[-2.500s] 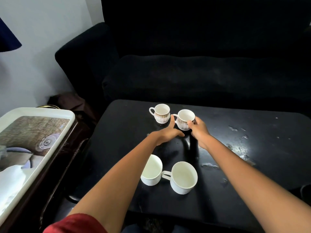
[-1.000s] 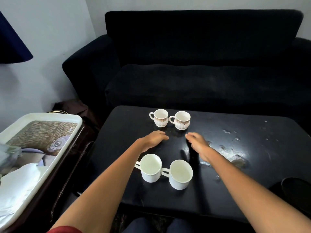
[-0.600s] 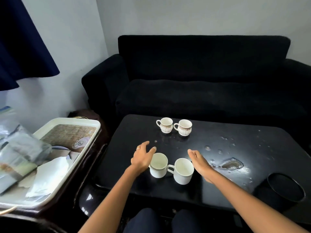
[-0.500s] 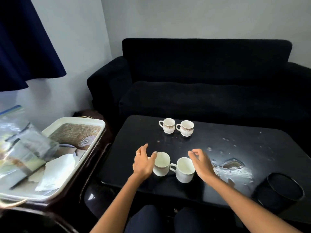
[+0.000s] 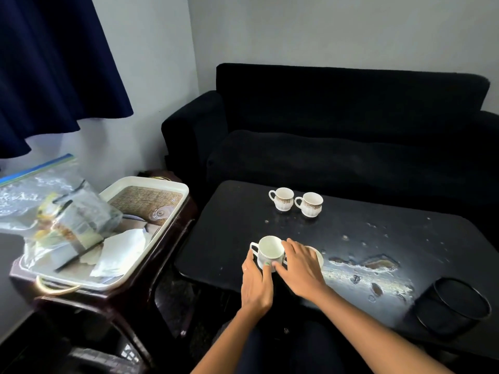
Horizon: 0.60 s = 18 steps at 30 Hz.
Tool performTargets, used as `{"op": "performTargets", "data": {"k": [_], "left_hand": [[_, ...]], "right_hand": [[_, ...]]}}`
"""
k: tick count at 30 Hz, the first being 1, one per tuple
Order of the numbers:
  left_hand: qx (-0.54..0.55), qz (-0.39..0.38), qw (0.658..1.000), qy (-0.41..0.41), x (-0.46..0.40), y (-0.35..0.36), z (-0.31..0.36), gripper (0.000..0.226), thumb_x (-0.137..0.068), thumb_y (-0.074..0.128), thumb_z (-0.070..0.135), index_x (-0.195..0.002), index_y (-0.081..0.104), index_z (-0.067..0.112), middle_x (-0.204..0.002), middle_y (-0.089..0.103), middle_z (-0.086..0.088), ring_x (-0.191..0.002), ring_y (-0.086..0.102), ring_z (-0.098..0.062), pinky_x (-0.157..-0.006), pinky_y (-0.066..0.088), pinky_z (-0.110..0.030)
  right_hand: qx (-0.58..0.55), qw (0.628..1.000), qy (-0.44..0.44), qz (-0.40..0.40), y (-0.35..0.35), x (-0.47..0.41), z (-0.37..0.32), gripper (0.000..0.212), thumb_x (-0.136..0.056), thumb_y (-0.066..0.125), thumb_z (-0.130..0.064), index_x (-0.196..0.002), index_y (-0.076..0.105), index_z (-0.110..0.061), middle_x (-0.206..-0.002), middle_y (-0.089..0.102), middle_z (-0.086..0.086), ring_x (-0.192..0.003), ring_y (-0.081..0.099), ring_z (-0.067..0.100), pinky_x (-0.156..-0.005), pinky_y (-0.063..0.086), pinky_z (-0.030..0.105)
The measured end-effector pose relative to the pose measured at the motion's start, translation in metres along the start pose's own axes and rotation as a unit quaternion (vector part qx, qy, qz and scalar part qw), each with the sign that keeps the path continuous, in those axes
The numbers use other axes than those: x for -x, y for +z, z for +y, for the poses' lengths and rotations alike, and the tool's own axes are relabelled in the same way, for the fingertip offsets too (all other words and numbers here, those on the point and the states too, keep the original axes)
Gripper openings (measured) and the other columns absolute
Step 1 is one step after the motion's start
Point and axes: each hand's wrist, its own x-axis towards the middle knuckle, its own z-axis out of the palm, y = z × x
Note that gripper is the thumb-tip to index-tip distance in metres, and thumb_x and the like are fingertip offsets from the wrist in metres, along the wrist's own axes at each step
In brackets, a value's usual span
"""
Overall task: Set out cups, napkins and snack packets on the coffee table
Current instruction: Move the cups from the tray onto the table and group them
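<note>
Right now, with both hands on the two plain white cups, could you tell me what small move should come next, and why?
Probably release them and reach toward the tray: the left hand and right hand rest on the near cups, all four cups stand on the coffee table, while napkins and snack packets remain there.

We note that the right hand (image 5: 299,268) covers most of a second white cup (image 5: 318,256); only a sliver of its rim shows beyond the knuckles. Where the fingertips of the left hand (image 5: 255,282) meet the near wall of the plain white cup (image 5: 270,253), we cannot tell whether they curl round it or merely touch. Both forearms are cut off by the lower edge. Well to the left of the hands, the contents of the clear bag (image 5: 54,211) on the tray (image 5: 151,184) are blurred beyond identification. Right of the hands, the dark round container (image 5: 453,306) shows no visible interior.
</note>
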Motion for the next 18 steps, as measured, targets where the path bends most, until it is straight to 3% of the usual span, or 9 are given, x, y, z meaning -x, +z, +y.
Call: {"op": "performTargets", "data": {"k": [2,4,6,12,18], "left_hand": [[0.008,-0.017,1.0,0.01,0.002,0.001,-0.004,0.056,-0.097,0.039,0.041,-0.149,0.022,0.026,-0.152,0.027,0.004,-0.138,0.034,-0.016,-0.107,0.029,-0.029],[0.02,-0.032,0.998,0.043,0.002,0.002,-0.005,0.044,-0.097,0.039,0.032,-0.141,0.036,0.031,-0.143,0.043,0.007,-0.132,0.043,-0.014,-0.112,0.032,-0.036],[0.014,-0.039,0.997,0.058,0.001,0.004,-0.004,0.046,-0.095,0.039,0.021,-0.14,0.037,0.029,-0.137,0.05,0.01,-0.129,0.045,-0.011,-0.113,0.03,-0.044],[-0.027,-0.046,0.997,0.047,-0.004,0.01,-0.011,0.065,-0.092,0.036,0.015,-0.152,0.014,0.026,-0.152,0.034,0.011,-0.141,0.026,-0.007,-0.121,0.006,-0.043],[-0.066,-0.056,0.995,0.045,-0.015,0.016,-0.017,0.073,-0.091,0.037,0.018,-0.153,-0.001,0.023,-0.159,0.017,0.009,-0.145,0.013,-0.006,-0.12,-0.004,-0.039]], "right_hand": [[0.008,1.0,0.019,-0.013,0.003,-0.004,-0.001,0.064,-0.091,0.042,-0.05,-0.143,0.027,-0.017,-0.152,0.029,0.002,-0.14,0.025,0.018,-0.115,0.015,0.035],[0.019,0.999,0.031,-0.036,0.005,-0.006,-0.002,0.071,-0.092,0.037,-0.055,-0.148,0.019,-0.015,-0.156,0.023,0.002,-0.144,0.018,0.017,-0.118,0.008,0.037],[0.032,0.998,0.031,-0.049,0.006,-0.008,-0.002,0.074,-0.093,0.029,-0.059,-0.15,0.012,-0.015,-0.158,0.016,0.002,-0.146,0.011,0.016,-0.119,0.0,0.039],[0.083,0.994,0.01,-0.068,0.015,-0.012,-0.007,0.064,-0.098,0.015,-0.05,-0.15,-0.001,-0.015,-0.16,0.004,0.004,-0.147,0.0,0.017,-0.117,-0.009,0.043],[0.093,0.994,0.022,-0.062,0.015,-0.025,-0.005,0.064,-0.099,0.02,-0.047,-0.15,0.001,-0.012,-0.159,0.009,0.003,-0.147,0.007,0.017,-0.117,-0.005,0.047]]}}
